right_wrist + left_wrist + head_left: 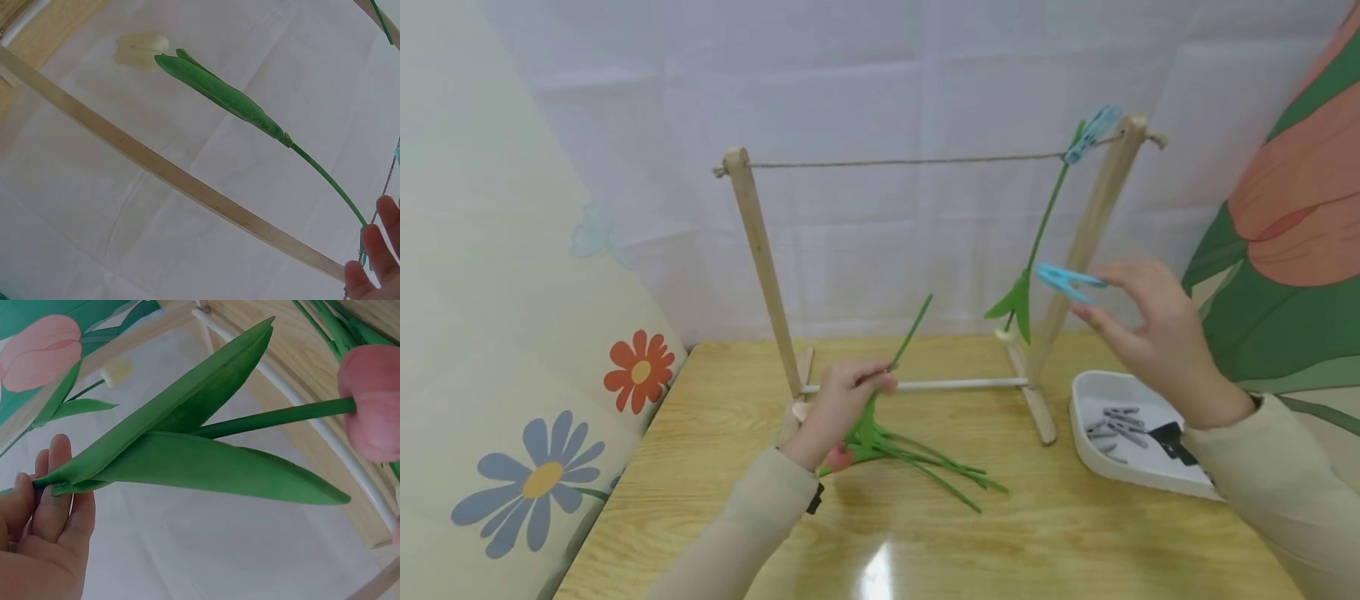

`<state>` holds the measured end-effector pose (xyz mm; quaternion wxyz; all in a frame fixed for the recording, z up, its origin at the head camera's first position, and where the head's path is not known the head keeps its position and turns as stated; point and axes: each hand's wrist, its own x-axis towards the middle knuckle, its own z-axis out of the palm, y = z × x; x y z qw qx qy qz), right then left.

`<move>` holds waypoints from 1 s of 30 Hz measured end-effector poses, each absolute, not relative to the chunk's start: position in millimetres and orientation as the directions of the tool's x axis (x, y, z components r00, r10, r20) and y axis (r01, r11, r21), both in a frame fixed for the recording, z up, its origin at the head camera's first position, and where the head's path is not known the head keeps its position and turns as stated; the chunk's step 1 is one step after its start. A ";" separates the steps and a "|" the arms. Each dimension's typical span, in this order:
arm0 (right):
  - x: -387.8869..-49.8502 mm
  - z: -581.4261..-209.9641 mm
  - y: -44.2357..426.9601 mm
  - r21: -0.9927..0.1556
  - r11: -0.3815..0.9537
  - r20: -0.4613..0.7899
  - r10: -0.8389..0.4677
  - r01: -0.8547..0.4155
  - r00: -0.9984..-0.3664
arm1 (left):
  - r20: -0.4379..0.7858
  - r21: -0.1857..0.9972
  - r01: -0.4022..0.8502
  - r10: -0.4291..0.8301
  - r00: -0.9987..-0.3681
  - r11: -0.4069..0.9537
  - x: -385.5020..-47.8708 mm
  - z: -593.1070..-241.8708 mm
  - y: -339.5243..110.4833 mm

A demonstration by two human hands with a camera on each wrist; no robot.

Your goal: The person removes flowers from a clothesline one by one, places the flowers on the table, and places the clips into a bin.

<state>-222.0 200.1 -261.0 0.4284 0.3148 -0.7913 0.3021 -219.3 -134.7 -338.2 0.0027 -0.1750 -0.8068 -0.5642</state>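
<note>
My left hand grips the green stem of a tulip just below its leaves. In the left wrist view this tulip's pink bloom points away from the hand, past two broad leaves. Between thumb and fingers, my right hand pinches a blue clothespin in the air. Another blue clothespin holds a cream tulip upside down on the rope, close to the right post. Only the right hand's fingertips show in the right wrist view.
A wooden frame with a white crossbar stands on the wood-grain table. Several more tulips lie beneath the left hand. Grey clothespins sit in a white tray under the right forearm.
</note>
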 end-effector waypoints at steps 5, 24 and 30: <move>-218.3 -265.3 204.8 -0.234 0.639 0.861 -0.215 -0.733 -0.462 | 0.173 0.889 0.294 0.337 -0.926 0.352 -216.1 -341.6 -136.6; -202.7 -302.2 237.8 -0.355 0.688 0.794 -0.135 -0.633 -0.593 | 0.168 0.792 0.395 0.456 -0.874 0.465 -210.4 -373.0 -141.6; -198.9 -314.9 249.4 -0.383 0.734 0.755 -0.101 -0.561 -0.648 | 0.181 0.720 0.477 0.527 -0.831 0.505 -209.4 -381.0 -141.9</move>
